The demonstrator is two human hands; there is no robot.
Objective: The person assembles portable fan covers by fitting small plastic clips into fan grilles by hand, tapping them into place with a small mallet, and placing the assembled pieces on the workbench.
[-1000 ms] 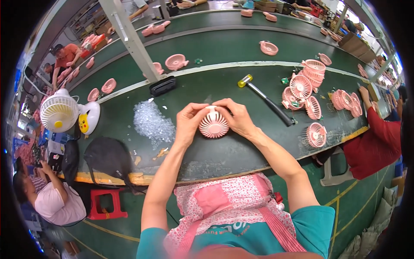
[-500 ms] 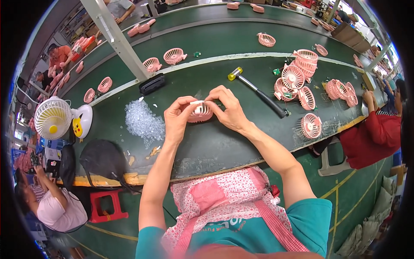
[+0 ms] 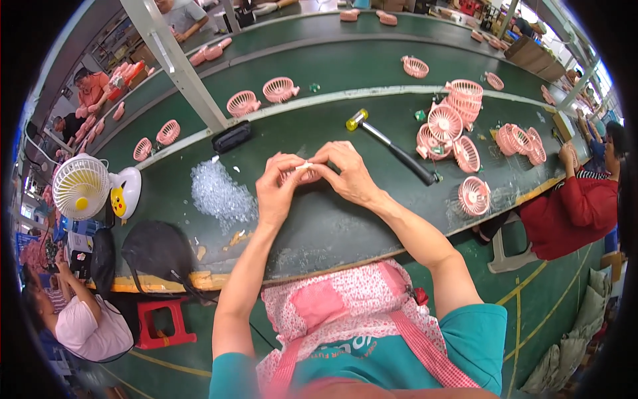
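Over the middle of the dark green bench, a small pink fan housing (image 3: 308, 177) is held between my two hands, mostly hidden by the fingers. My left hand (image 3: 276, 187) closes on its left side with thumb and fingers. From the other side my right hand (image 3: 348, 174) grips it, and both sets of fingertips meet at a small white piece (image 3: 305, 165) on its upper edge. To the left of my left hand lies a heap of small clear plastic pieces (image 3: 222, 194). A hammer (image 3: 392, 146) with a yellow head and black handle rests beyond my right hand.
Stacked pink fan housings (image 3: 444, 122) stand on the right. A black case (image 3: 232, 136), a white fan (image 3: 81, 187) and a black bag (image 3: 157, 251) are leftward. Behind runs a conveyor belt (image 3: 345, 65) carrying more housings. A person in red (image 3: 565, 216) sits at the right.
My fingers have drawn closer together over the housing and now cover more of it. On the belt, several pink housings have shifted slightly to the right.
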